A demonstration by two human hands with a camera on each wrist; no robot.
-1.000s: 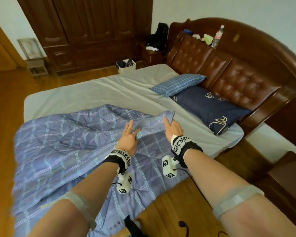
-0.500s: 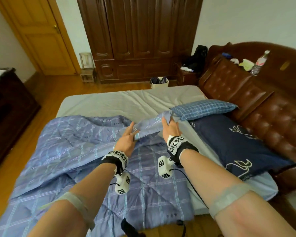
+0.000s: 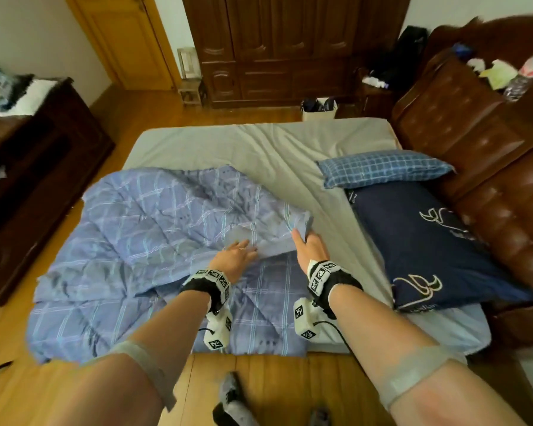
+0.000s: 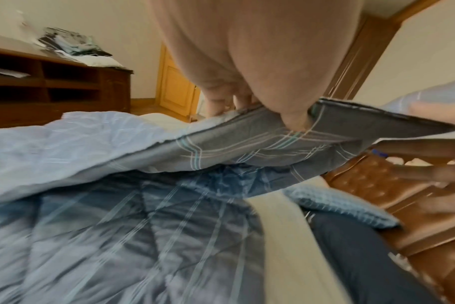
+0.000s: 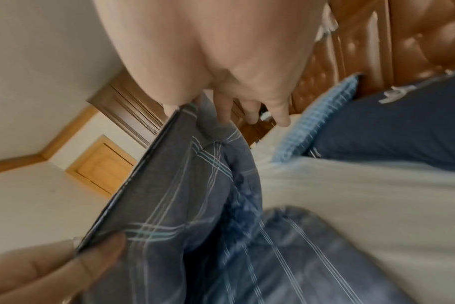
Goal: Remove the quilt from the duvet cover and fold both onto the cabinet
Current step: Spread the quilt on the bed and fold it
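A blue plaid duvet cover (image 3: 154,229) lies rumpled over the left half of the bed. Its near right edge is lifted as a thin flap (image 4: 247,144), and a darker diamond-stitched quilt layer (image 3: 274,305) shows under it. My left hand (image 3: 243,245) pinches the flap's edge, thumb under and fingers on top (image 4: 260,111). My right hand (image 3: 300,236) grips the flap's corner, the cloth running between thumb and fingers (image 5: 195,109). The dark wooden cabinet (image 3: 43,179) stands left of the bed with clothes piled on top.
A grey sheet (image 3: 259,146) covers the mattress. A checked blue pillow (image 3: 382,167) and a navy pillow (image 3: 437,250) lie against the brown leather headboard (image 3: 490,155). A dark wardrobe (image 3: 290,41) and a door (image 3: 130,41) stand behind. Wooden floor (image 3: 274,382) is at my feet.
The view has swung left and down over the bed, bringing the cabinet into sight. Both hands keep their hold on the cover's edge; the left hand now lies lower and flatter.
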